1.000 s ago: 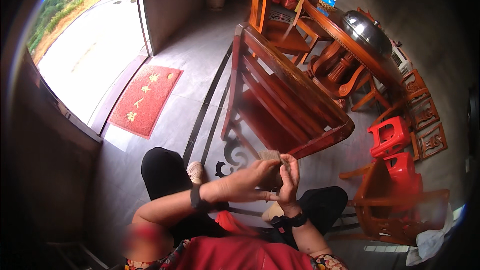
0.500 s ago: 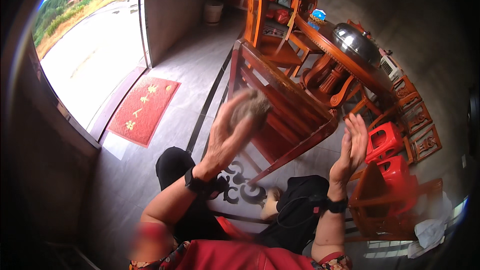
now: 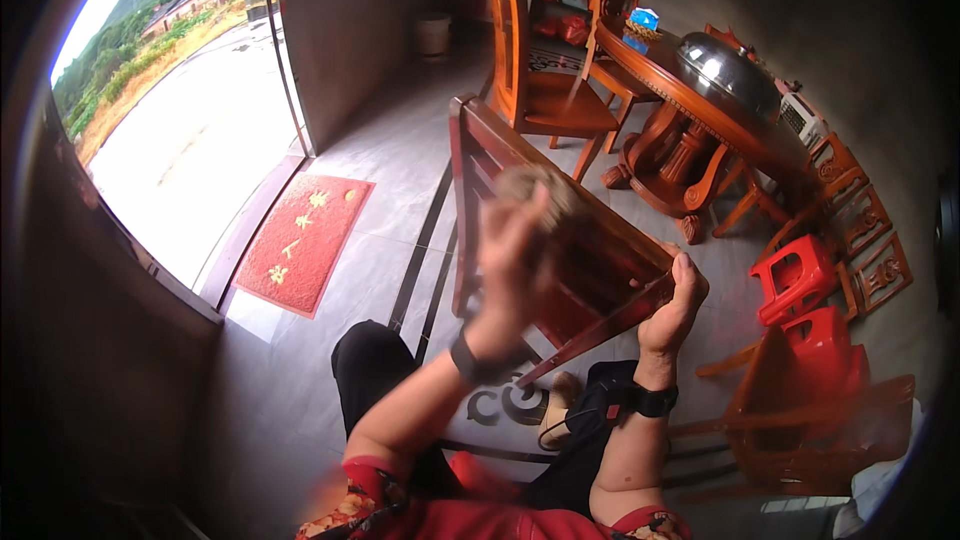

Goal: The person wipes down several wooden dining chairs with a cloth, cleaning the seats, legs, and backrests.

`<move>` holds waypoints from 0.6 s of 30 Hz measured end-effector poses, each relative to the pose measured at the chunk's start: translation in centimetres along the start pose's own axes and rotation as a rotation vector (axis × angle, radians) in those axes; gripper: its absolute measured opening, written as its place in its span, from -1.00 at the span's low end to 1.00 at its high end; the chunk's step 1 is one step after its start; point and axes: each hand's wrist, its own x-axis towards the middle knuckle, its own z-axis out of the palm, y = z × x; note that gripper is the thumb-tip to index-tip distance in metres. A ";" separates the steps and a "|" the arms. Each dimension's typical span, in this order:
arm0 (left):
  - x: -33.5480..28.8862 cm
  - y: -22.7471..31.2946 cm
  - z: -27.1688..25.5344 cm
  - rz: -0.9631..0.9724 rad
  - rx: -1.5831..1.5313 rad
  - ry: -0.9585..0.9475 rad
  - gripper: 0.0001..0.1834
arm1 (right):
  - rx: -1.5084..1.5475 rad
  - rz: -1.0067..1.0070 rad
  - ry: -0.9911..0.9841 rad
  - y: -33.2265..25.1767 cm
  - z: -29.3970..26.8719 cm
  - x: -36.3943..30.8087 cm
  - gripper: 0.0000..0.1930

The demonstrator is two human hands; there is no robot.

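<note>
A dark red-brown wooden chair [image 3: 590,280] with slats stands tilted right in front of me. My left hand [image 3: 512,265], smeared by motion, is closed on a wadded grey-brown cloth [image 3: 543,192]. That cloth is over the chair's upper rail; whether it touches the wood is unclear. At the chair's right corner, my right hand [image 3: 670,315] grips the frame, its thumb up along the edge and the other fingers partly hidden. Dark bands circle both wrists.
A round wooden table [image 3: 690,100] bears a shiny metal dome cover [image 3: 728,75]. Nearby are an orange-brown chair [image 3: 540,90], red plastic stools [image 3: 795,280] and another wooden chair [image 3: 800,430]. On the left, a red doormat [image 3: 305,245] lies by the open doorway.
My right hand has come down from the air onto the chair's corner and taken hold. The left hand has moved slightly right with the cloth. The view has shifted a little.
</note>
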 end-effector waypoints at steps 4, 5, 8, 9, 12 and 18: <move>-4.4 6.7 1.7 0.050 -0.045 -0.235 -0.40 | 0.094 0.028 -0.015 -0.5 -0.4 -0.3 -0.44; -4.1 6.9 1.5 0.052 -0.100 -0.258 -0.43 | 0.155 0.049 0.003 -0.3 -0.3 -0.4 -0.40; -2.1 5.3 0.4 0.189 -0.139 -0.412 -0.48 | 0.186 0.038 0.096 0.2 -0.4 -0.5 -0.36; -1.2 3.6 0.1 0.227 -0.155 -0.334 -0.50 | 0.178 0.065 0.086 -0.1 -0.2 -0.5 -0.36; 1.3 -1.8 -0.7 0.183 -0.018 -0.116 -0.58 | 0.169 0.118 0.081 -0.7 0.6 -0.7 -0.36; 4.2 -3.2 -1.4 -0.173 -0.080 -0.029 -0.50 | 0.179 0.106 0.060 -0.9 0.5 -0.7 -0.31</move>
